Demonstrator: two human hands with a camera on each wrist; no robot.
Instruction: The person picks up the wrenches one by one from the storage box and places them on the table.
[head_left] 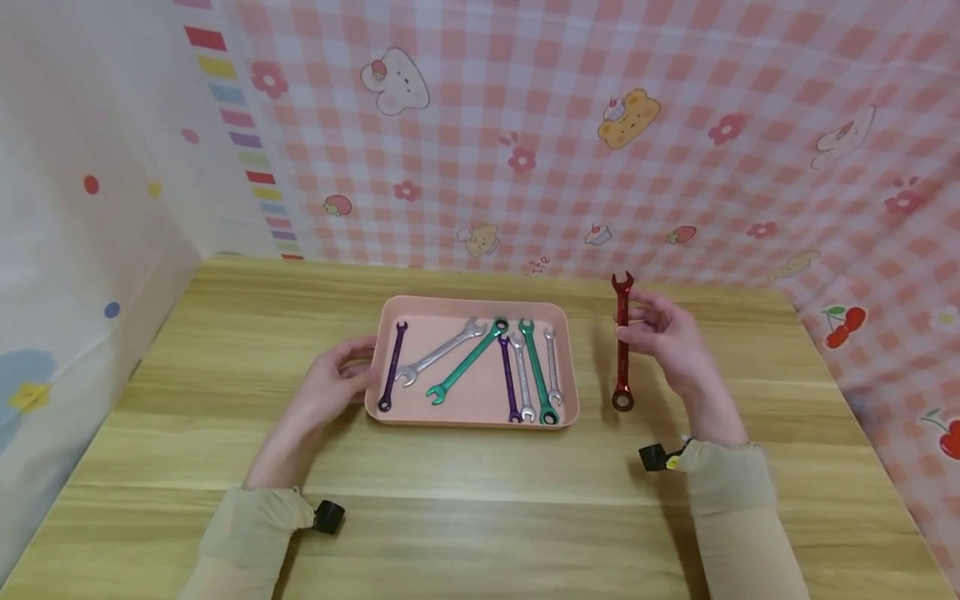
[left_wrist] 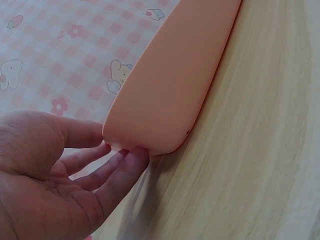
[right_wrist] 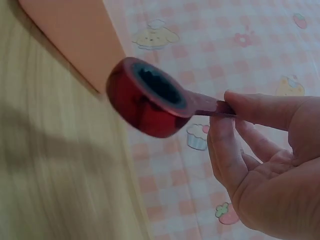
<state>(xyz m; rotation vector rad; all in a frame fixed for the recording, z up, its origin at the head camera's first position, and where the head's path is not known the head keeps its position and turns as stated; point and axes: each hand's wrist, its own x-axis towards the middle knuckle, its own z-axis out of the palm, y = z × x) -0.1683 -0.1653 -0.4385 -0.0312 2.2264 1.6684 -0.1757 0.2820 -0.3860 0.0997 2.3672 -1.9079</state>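
My right hand point(head_left: 663, 342) pinches the middle of a red combination wrench point(head_left: 622, 354) between thumb and fingers, to the right of the tray. Its open jaw points to the backdrop and its ring end, close up in the right wrist view, points toward me. With fairly straight fingers my left hand point(left_wrist: 60, 175) touches the left end of a pink tray point(left_wrist: 170, 75). Inside the tray lie a purple wrench point(head_left: 393, 367) at left, a silver wrench point(head_left: 442, 352) and a green wrench point(head_left: 468, 360) aslant, and several more purple, silver and green wrenches side by side at right.
The tray stands on a wood-grain table point(head_left: 465, 508). A pink checked cloth point(head_left: 480, 142) hangs behind the table and along the right; a white dotted cloth point(head_left: 90, 250) hangs at left. Small black cameras point(head_left: 328, 517) are strapped at both wrists.
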